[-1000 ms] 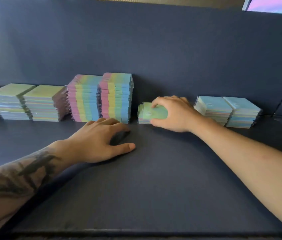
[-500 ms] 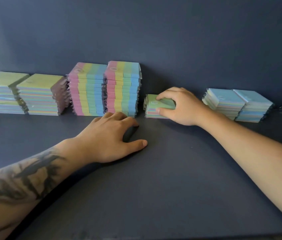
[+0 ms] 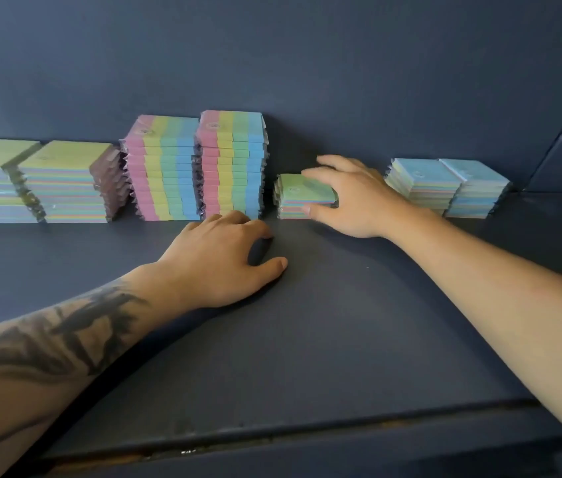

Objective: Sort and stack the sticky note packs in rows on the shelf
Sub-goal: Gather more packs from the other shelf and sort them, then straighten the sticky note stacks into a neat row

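While the left hand (image 3: 217,258) just sits flat-ish on the dark shelf (image 3: 341,339), fingers loosely bent and holding nothing, the right hand (image 3: 352,198) is on the small green-topped stack (image 3: 298,196) of sticky note packs. Fingers are draped over the stack's top right part and the thumb is against its front edge, so it's a loose pinch on that short pile. The two hands are apart, left one closer to the camera.

Right behind the left hand's fingertips are two tall striped stacks (image 3: 197,167) (pink, yellow, green, blue), pushed up next to each other. Further out past the left hand are two lower yellow-green topped stacks (image 3: 35,181). On the far side of the right hand, just past the wrist, sit two blue-topped stacks (image 3: 445,186) side by side. Everything's lined up along the back wall (image 3: 307,63).
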Demonstrator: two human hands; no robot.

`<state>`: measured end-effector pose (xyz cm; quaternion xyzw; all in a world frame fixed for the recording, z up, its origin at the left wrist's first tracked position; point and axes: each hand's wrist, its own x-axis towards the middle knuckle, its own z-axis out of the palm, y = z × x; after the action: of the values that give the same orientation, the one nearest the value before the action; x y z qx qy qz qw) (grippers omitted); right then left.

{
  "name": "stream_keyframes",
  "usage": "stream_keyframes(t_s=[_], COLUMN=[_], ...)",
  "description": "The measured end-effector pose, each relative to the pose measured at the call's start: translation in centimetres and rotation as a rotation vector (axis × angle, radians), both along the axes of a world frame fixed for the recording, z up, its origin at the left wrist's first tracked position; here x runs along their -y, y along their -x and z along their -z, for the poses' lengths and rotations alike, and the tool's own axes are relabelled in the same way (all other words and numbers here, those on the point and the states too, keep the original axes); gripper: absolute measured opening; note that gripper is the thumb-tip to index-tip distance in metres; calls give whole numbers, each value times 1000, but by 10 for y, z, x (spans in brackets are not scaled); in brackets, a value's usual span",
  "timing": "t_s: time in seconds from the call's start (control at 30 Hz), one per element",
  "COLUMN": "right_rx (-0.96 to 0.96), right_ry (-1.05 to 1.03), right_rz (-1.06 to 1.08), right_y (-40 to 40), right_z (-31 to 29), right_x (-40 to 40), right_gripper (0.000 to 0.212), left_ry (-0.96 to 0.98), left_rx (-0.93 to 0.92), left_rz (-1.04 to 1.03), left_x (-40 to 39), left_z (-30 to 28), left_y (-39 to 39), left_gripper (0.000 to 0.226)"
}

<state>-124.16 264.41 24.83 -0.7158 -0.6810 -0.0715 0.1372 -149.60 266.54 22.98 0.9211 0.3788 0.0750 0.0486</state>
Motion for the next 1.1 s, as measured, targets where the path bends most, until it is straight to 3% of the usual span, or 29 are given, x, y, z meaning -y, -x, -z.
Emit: stream_keyframes(t_s=[0.1, 0.17, 0.27, 0.47, 0.63, 0.83, 1.1], right_rx=[-35, -56, -149, -164, -189, -245, -364], right_ry=[-60, 19, 175, 183, 138, 64, -85], right_rz=[-2, -3, 36, 101, 131, 285, 502], right_y=[5, 3, -10, -60, -124, -215, -328], right_z=[6, 17, 28, 30, 43, 47, 52], right_x=[41, 74, 126, 253, 382, 523, 636], right_gripper=[60, 54, 63, 72, 72, 64, 55], left_ry=[0, 5, 8, 3, -25, -66, -72], left_rx=[-29, -49, -100, -41, -19, 48, 51], left_rz=[8, 9, 25, 80, 171, 353, 569], left_x=[16, 33, 68, 167, 266, 373, 462], left_z=[-8, -10, -10, -3, 2, -19, -30], left_y=[-3, -7, -23, -82, -162, -266, -429], left_gripper=[60, 63, 72, 78, 63, 64, 61])
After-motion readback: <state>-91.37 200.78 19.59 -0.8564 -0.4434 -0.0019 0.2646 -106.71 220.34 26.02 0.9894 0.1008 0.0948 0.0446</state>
